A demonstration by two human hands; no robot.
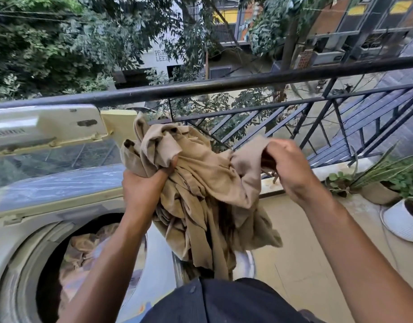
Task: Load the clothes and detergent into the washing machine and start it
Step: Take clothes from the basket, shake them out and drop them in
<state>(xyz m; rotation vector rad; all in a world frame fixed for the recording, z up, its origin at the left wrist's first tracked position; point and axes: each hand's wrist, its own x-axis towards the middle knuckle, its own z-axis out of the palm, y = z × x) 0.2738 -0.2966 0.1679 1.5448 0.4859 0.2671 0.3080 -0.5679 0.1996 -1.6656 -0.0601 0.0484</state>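
A crumpled beige garment (208, 190) hangs in the air in front of my chest. My left hand (142, 185) grips a bunch of it from below. My right hand (287, 166) pinches another fold of it at the right. The top-loading washing machine (21, 229) stands at the lower left with its lid (44, 134) raised. Its round drum opening (47, 271) holds other beige and patterned clothes (84, 250). The garment hangs to the right of the drum, above a metal vessel's rim (247, 262). No detergent is in view.
A black metal railing (224, 83) runs across behind the machine, with trees and buildings beyond. Potted plants (387, 180) and a white pot (401, 222) stand on the floor at the right. Beige tiled floor (305, 252) lies between me and the pots.
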